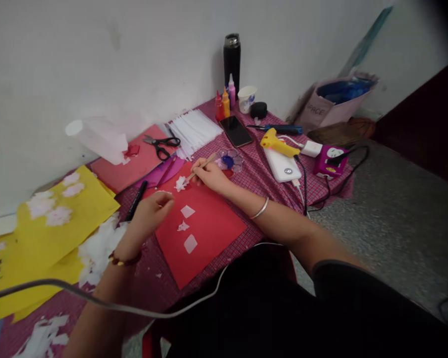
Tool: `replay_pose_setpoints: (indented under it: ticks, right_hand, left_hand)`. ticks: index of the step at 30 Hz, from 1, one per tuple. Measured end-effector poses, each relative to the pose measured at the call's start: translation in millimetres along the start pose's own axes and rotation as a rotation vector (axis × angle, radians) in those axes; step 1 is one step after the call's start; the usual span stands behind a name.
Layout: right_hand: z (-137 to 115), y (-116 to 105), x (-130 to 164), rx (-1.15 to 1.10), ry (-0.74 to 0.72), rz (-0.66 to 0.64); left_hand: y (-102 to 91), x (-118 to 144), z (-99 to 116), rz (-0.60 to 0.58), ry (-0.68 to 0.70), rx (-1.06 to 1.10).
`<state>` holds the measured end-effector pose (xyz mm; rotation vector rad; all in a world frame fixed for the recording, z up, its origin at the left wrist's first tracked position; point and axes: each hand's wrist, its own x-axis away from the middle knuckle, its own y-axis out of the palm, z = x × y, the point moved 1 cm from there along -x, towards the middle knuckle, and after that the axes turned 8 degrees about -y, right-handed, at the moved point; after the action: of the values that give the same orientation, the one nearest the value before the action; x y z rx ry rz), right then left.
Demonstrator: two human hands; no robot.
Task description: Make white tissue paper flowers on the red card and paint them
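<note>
— So, where does the brush sit against the cutout?

— My right hand (209, 175) has its grip closed on the thin pale wooden paintbrush (200, 167). Its long axis runs on a slant, handle end up and to the right toward the clear round plastic paint palette (230, 159), tip down and to the left. The tip rests at the small white torn-paper cutout (180, 183), which lies at the far corner of the red paper sheet (205, 233); I can't tell whether the bristles actually touch it.

— And your other hand?

— My left hand (154, 209) hovers just beside that cutout, on its near left side, fingers curled loosely together. It looks as if they pinch nothing, though the blur keeps me from being sure. So the cutout lies between my two hands, nearer the brush tip than the left fingertips.

— Anything in the way?

— A black marker pen (136, 201) lies left of my left hand, clear of the sheet. Three more white paper scraps (187, 211) sit further down the red sheet, toward me, apart from the brush. All of it rests on the pink checked cloth (261, 174).
</note>
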<state>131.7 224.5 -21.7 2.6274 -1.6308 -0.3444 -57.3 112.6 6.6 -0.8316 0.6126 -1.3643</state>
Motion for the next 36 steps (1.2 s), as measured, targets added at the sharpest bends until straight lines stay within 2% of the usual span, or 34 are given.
replay_pose_setpoints:
  ticks: [3, 7, 9, 15, 21, 28, 36]
  right_hand:
    - [-3, 5, 4, -0.017, 0.000, -0.036]
    - [-4, 7, 8, -0.008, -0.038, -0.081]
    - [-6, 8, 9, 0.003, -0.051, -0.089]
    - [-16, 8, 14, -0.051, -0.070, -0.102]
    - [-19, 11, 22, -0.166, -0.141, -0.166]
    - [-12, 18, 29, -0.081, -0.168, -0.272]
    - [-13, 20, 31, 0.028, -0.144, -0.282]
  left_hand:
    - [10.8, 26, 3, -0.117, -0.023, -0.072]
    - [28.0, 34, 8, -0.027, -0.179, -0.240]
    - [34.8, 31, 9, 0.008, -0.215, -0.217]
    - [45.6, 19, 7, -0.025, -0.198, 0.343]
    - [39.9, 14, 8, 0.111, -0.357, 0.931]
    - [40.3, 13, 7, 0.164, -0.441, 1.171]
    - [39.5, 16, 9, 0.170, -0.455, 1.265]
